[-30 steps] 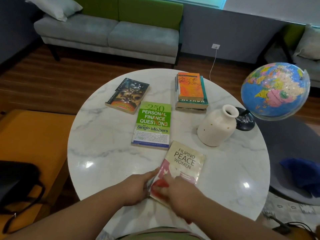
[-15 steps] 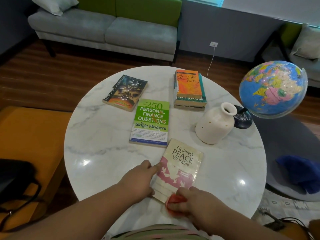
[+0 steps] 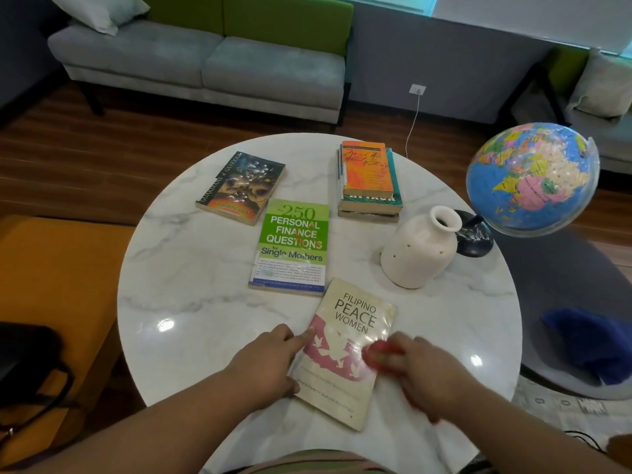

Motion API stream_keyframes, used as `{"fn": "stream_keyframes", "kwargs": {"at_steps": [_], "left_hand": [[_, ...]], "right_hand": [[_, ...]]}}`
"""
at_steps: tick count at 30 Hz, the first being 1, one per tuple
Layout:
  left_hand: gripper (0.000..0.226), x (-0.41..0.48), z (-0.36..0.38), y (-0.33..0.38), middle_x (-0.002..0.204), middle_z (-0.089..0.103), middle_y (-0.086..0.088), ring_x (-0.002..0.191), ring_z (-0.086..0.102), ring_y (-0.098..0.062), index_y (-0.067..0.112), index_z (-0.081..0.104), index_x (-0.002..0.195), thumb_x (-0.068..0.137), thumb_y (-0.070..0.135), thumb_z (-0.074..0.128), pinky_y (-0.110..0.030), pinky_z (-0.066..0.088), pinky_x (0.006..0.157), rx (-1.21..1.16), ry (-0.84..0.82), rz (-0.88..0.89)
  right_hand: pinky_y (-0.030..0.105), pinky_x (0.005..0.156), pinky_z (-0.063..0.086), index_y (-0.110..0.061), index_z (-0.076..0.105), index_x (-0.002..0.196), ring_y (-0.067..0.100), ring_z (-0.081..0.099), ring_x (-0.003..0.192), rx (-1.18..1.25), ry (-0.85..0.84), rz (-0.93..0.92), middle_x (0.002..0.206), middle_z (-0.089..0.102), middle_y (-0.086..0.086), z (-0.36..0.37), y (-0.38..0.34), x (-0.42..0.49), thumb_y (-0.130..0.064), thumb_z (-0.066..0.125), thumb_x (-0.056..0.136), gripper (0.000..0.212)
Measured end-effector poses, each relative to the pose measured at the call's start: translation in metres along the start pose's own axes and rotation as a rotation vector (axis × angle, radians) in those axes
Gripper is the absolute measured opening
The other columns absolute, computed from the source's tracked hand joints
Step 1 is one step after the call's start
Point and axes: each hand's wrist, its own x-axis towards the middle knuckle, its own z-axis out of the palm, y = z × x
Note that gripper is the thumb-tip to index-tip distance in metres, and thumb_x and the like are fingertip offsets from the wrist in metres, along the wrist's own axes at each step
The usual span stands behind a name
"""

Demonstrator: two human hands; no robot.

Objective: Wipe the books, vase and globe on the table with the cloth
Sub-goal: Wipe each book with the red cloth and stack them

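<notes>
The cream and pink Filipino Peace Women book [image 3: 349,343] lies at the near edge of the round marble table [image 3: 191,295]. My left hand [image 3: 270,364] rests on its left edge with straight fingers. My right hand [image 3: 420,371] grips a red cloth [image 3: 378,354] on the book's right side; the hand is blurred. Farther back lie a green finance book [image 3: 292,244], a dark paperback [image 3: 241,186] and a stack of books [image 3: 369,179] with an orange one on top. A white vase [image 3: 419,251] stands at the right, beside a globe [image 3: 530,179] on a black base.
A grey and green sofa [image 3: 205,63] stands behind the table. An orange seat [image 3: 51,289] with a black bag [image 3: 24,367] is on the left. A grey chair holding a blue cloth [image 3: 588,343] is on the right, and a cable runs from a wall socket [image 3: 418,89].
My right hand with the red cloth swept from the book's near left corner toward me, then up onto its right side. My left hand stayed on the left edge.
</notes>
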Motion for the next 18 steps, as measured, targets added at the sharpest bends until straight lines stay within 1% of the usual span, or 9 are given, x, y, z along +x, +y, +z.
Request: {"fn": "stream_keyframes", "kwargs": {"at_steps": [2,4,6,8,10,12,14,15,18], "left_hand": [[0.091,0.0,0.0,0.001,0.135,0.038,0.007,0.121,0.042,-0.013,0.041,0.006,0.15,0.083,0.041,0.068,-0.026,0.046,0.095,-0.001,0.004,-0.001],[0.091,0.0,0.0,0.002,0.135,0.038,0.006,0.122,0.042,-0.013,0.041,0.006,0.15,0.083,0.041,0.068,-0.027,0.046,0.096,0.008,0.007,0.001],[0.091,0.0,0.001,0.002,0.136,0.038,0.006,0.122,0.042,-0.013,0.041,0.006,0.15,0.083,0.041,0.067,-0.027,0.046,0.097,0.015,0.009,0.001],[0.091,-0.001,0.001,0.001,0.136,0.038,0.006,0.122,0.041,-0.014,0.041,0.006,0.15,0.083,0.041,0.067,-0.027,0.045,0.096,0.019,0.007,0.002],[0.091,0.0,0.002,-0.001,0.135,0.038,0.006,0.121,0.041,-0.014,0.041,0.007,0.15,0.082,0.041,0.068,-0.028,0.045,0.095,0.011,0.013,0.002],[0.092,0.0,0.003,-0.002,0.135,0.038,0.007,0.12,0.041,-0.014,0.042,0.007,0.15,0.082,0.042,0.068,-0.028,0.045,0.094,0.005,0.02,-0.003],[0.095,-0.001,0.003,-0.002,0.134,0.039,0.007,0.121,0.041,-0.013,0.041,0.004,0.15,0.081,0.041,0.069,-0.029,0.045,0.095,-0.011,0.033,-0.019],[0.098,-0.001,0.005,-0.002,0.134,0.04,0.007,0.121,0.042,-0.013,0.04,0.002,0.151,0.08,0.041,0.07,-0.029,0.045,0.095,-0.024,0.042,-0.031],[0.097,-0.003,0.007,-0.002,0.134,0.04,0.007,0.121,0.042,-0.013,0.038,0.005,0.151,0.08,0.043,0.07,-0.027,0.044,0.095,-0.042,0.058,-0.047]], "right_hand": [[0.033,0.08,0.054,-0.056,0.02,0.141,0.02,0.047,0.103,-0.06,0.031,0.156,0.123,0.035,-0.013,-0.017,0.012,0.021,-0.021,0.055,0.09,0.071],[0.034,0.078,0.054,-0.045,0.024,0.144,0.021,0.046,0.095,-0.102,0.045,0.252,0.117,0.035,-0.007,-0.029,0.009,0.038,-0.022,0.056,0.09,0.067],[0.037,0.081,0.053,-0.037,0.024,0.145,0.024,0.048,0.096,-0.137,0.026,0.236,0.123,0.037,-0.003,-0.034,-0.016,0.043,-0.022,0.059,0.087,0.069],[0.038,0.086,0.051,-0.033,0.022,0.146,0.027,0.05,0.103,-0.129,-0.062,0.101,0.132,0.034,0.0,-0.028,-0.043,0.038,-0.018,0.066,0.081,0.08],[0.038,0.085,0.049,-0.035,0.018,0.147,0.028,0.049,0.104,-0.154,-0.169,-0.03,0.13,0.031,-0.001,-0.018,-0.06,0.032,-0.013,0.079,0.069,0.101],[0.037,0.082,0.051,-0.048,0.017,0.143,0.025,0.051,0.103,-0.134,-0.142,-0.049,0.126,0.03,-0.008,-0.013,-0.051,0.039,-0.018,0.074,0.078,0.092],[0.037,0.077,0.055,-0.053,0.02,0.139,0.023,0.055,0.096,0.012,-0.086,0.095,0.124,0.034,-0.007,-0.02,-0.031,0.053,-0.024,0.059,0.089,0.07],[0.036,0.073,0.056,-0.052,0.021,0.139,0.022,0.055,0.091,0.044,-0.063,0.179,0.119,0.036,-0.006,-0.027,-0.022,0.061,-0.024,0.057,0.09,0.067],[0.038,0.079,0.054,-0.043,0.018,0.146,0.024,0.051,0.095,-0.061,0.029,0.264,0.109,0.03,-0.006,-0.041,-0.02,0.07,-0.023,0.063,0.085,0.078]]}}
